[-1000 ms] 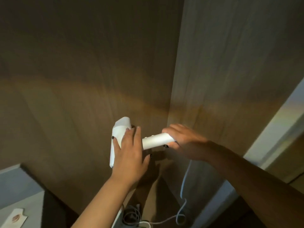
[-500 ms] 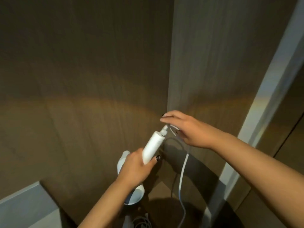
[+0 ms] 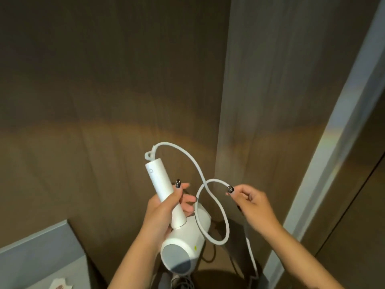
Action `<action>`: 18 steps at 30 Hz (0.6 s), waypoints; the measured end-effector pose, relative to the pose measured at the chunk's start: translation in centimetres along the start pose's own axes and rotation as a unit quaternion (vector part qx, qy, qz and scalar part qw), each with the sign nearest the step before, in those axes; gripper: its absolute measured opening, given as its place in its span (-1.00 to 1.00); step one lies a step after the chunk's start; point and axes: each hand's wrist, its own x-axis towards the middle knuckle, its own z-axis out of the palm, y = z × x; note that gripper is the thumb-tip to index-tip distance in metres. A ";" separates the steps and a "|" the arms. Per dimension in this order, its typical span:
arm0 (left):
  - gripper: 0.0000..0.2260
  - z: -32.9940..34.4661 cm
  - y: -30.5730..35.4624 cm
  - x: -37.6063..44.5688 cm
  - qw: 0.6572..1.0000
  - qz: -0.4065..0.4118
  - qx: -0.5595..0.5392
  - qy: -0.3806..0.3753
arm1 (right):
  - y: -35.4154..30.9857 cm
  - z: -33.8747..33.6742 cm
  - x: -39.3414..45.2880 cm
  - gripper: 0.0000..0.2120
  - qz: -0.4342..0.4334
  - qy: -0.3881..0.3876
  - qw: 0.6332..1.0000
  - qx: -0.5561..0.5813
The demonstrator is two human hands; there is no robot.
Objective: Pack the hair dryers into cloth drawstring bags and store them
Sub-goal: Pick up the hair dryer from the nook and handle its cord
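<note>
A white hair dryer (image 3: 183,245) hangs head-down with its handle pointing up. My left hand (image 3: 164,211) grips the handle near its lower end. The white power cord (image 3: 187,157) leaves the top of the handle, arcs right and makes a loop in front of the dryer's head. My right hand (image 3: 250,203) pinches that cord at the top of the loop, to the right of the dryer. The cord's far end drops away at the lower right. No cloth bag is in view.
Brown wood-grain panels (image 3: 104,101) meet in a corner straight ahead. A pale door frame (image 3: 333,122) runs up the right side. A grey counter corner (image 3: 41,247) with a small packet (image 3: 60,285) sits at the lower left. More coiled cable (image 3: 183,283) lies below the dryer.
The dryer has come nearer and lower, its handle now upright in my left hand. My right hand slid from the handle's tip along the cord, down and right, forming a loop.
</note>
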 end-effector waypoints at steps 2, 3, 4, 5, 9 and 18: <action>-0.64 0.6 0.3 -0.2 1.000 0.002 -0.017 -0.002 | 0.3 -0.3 -0.2 -0.83 -0.007 0.017 1.000 -0.004; -0.64 0.7 0.4 -0.2 0.999 0.009 -0.033 0.006 | 0.6 -0.8 -0.1 -0.84 -0.004 0.045 0.999 -0.014; -0.65 0.8 0.4 -0.2 0.998 0.018 -0.049 0.021 | 1.1 -1.4 0.2 -0.84 0.005 0.077 0.997 -0.030; -0.66 0.9 0.4 -0.2 0.997 0.029 -0.060 0.041 | 1.7 -2.2 0.5 -0.82 0.023 0.103 0.993 -0.049; -0.75 0.8 0.5 0.2 0.991 0.074 0.005 0.110 | 5.4 -4.9 1.1 -0.72 0.145 0.057 0.979 -0.131; -0.57 4.3 1.1 -0.9 0.986 0.132 0.099 0.021 | 2.4 -1.6 1.1 -0.76 0.111 -0.105 0.988 0.005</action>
